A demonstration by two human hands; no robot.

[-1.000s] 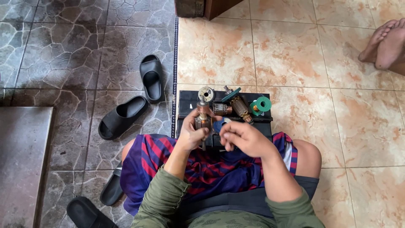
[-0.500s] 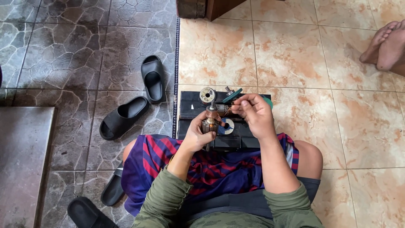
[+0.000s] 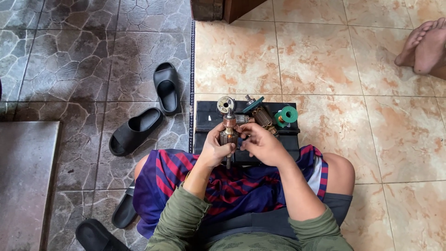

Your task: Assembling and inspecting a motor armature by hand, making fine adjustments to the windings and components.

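Two hands (image 3: 239,145) around copper motor armature (image 3: 228,132)

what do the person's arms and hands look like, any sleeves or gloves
Both hands are bare: no gloves, rings or watch show on the left hand or the right hand. The olive-green sleeves are pushed up near the elbows, plain and unmarked, leaving both forearms uncovered.

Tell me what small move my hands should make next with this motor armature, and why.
Probably steady the armature upright in your left hand while your right hand works its side. The shaft points at the black board, and your right fingertips already meet the core.
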